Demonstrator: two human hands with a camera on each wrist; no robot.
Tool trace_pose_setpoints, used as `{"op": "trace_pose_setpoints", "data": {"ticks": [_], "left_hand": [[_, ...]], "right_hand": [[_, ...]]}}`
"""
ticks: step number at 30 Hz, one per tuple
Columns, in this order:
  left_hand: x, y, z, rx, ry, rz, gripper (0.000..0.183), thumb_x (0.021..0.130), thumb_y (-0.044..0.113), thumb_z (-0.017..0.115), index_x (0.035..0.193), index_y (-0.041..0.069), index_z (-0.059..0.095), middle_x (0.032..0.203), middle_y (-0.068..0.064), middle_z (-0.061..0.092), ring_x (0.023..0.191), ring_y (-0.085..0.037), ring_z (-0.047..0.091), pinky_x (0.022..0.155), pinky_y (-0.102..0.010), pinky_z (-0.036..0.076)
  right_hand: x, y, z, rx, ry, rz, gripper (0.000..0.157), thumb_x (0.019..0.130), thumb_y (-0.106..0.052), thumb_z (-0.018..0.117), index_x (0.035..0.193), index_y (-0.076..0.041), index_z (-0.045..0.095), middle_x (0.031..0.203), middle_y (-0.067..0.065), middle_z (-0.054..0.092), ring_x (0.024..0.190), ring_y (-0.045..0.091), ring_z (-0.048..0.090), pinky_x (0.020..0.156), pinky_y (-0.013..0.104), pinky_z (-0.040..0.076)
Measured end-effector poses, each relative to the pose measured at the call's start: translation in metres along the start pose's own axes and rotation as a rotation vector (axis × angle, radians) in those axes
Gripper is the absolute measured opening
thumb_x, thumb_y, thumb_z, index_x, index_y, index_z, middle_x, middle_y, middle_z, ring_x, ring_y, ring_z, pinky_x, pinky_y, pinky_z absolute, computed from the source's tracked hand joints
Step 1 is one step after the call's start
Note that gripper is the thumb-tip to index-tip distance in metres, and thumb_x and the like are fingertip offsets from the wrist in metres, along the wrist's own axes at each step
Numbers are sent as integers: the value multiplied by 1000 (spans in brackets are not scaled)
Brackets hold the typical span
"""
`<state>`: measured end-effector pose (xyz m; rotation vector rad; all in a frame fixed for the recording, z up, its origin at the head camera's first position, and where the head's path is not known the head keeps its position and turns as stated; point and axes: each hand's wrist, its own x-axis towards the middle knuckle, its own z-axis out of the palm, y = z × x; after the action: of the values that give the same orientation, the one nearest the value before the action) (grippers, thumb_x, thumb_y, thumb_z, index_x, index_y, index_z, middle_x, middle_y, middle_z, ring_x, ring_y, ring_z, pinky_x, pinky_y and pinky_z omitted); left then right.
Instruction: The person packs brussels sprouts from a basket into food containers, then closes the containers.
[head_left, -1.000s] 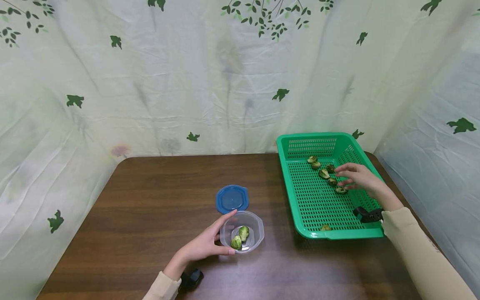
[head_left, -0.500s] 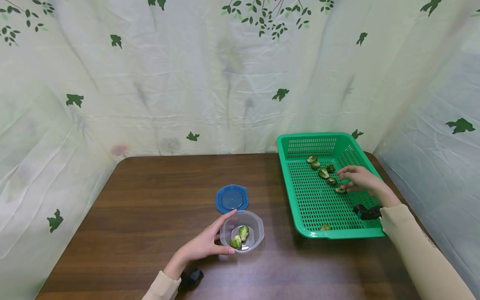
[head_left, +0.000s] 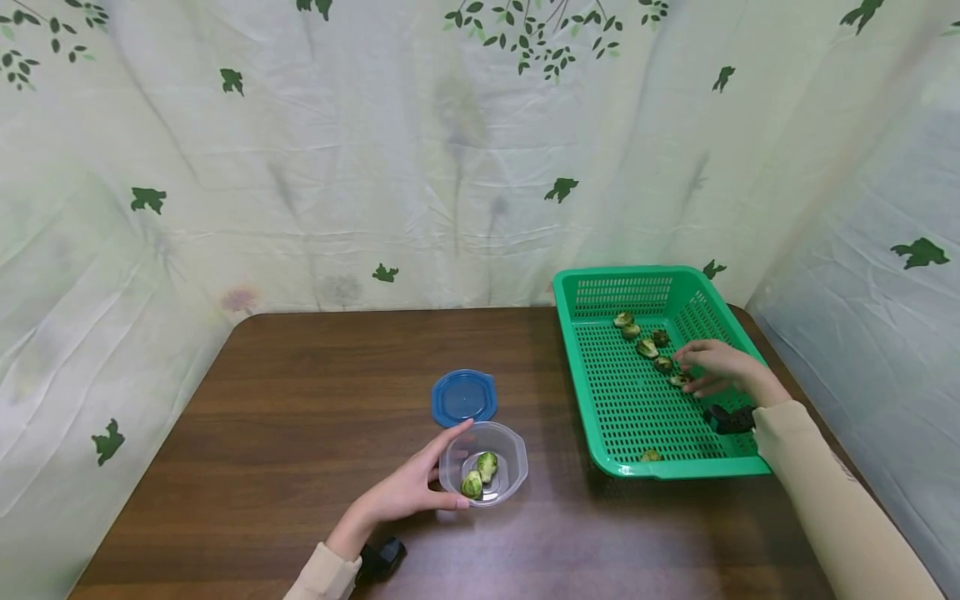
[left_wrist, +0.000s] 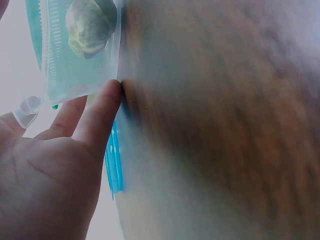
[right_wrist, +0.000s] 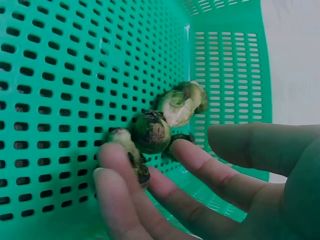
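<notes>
My left hand (head_left: 408, 492) holds a clear plastic container (head_left: 512, 468) on the table, thumb at its near side and fingers round the far side. Two Brussels sprouts (head_left: 487, 467) lie in it; the left wrist view shows one sprout (left_wrist: 91, 26) through the wall. My right hand (head_left: 716, 367) is low inside a green basket (head_left: 690, 469). In the right wrist view its fingers are spread and loosely bent, fingertips by a browned Brussels sprout (right_wrist: 126, 145), with the thumb well apart. A darker sprout (right_wrist: 151, 131) and several others lie just beyond.
A blue lid (head_left: 464, 398) lies on the brown table (head_left: 322, 400) just behind the container. One lone sprout (head_left: 651, 456) sits by the basket's near wall. Patterned curtains (head_left: 480, 208) hang behind the table and at both sides.
My right hand has turned and shifted slightly nearer and lower in the basket, its fingers closer to the nearest sprout. The left hand and container have not moved.
</notes>
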<state>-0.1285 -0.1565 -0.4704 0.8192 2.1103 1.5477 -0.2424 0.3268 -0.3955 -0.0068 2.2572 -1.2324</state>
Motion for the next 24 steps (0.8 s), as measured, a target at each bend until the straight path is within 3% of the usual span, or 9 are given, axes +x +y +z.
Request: {"op": "trace_pose_setpoints", "data": {"ticks": [9, 16, 24], "left_hand": [[0, 0, 1, 0, 4, -14, 94, 81, 18, 79, 153, 12, 18, 154, -11, 19, 134, -34, 31, 101, -44, 39], [0, 1, 1, -1, 2, -17, 93, 81, 18, 78, 153, 13, 18, 154, -10, 19, 134, -34, 31, 100, -43, 40], [0, 1, 1, -4, 4, -18, 94, 81, 17, 78, 153, 12, 18, 154, -10, 19, 133, -34, 32, 100, -43, 40]], "right_hand": [[2, 3, -1, -25, -31, 26, 49, 104, -15, 32, 138, 20, 28, 137, 44, 21, 105, 43, 58, 82, 43, 53], [3, 4, -1, 9, -14, 27, 46, 103, -11, 36, 132, 25, 34, 133, 43, 30, 96, 32, 64, 83, 40, 53], [-2, 0, -5, 35, -16, -12, 45, 103, -12, 37, 130, 23, 38, 139, 42, 27, 88, 24, 66, 79, 39, 54]]}}
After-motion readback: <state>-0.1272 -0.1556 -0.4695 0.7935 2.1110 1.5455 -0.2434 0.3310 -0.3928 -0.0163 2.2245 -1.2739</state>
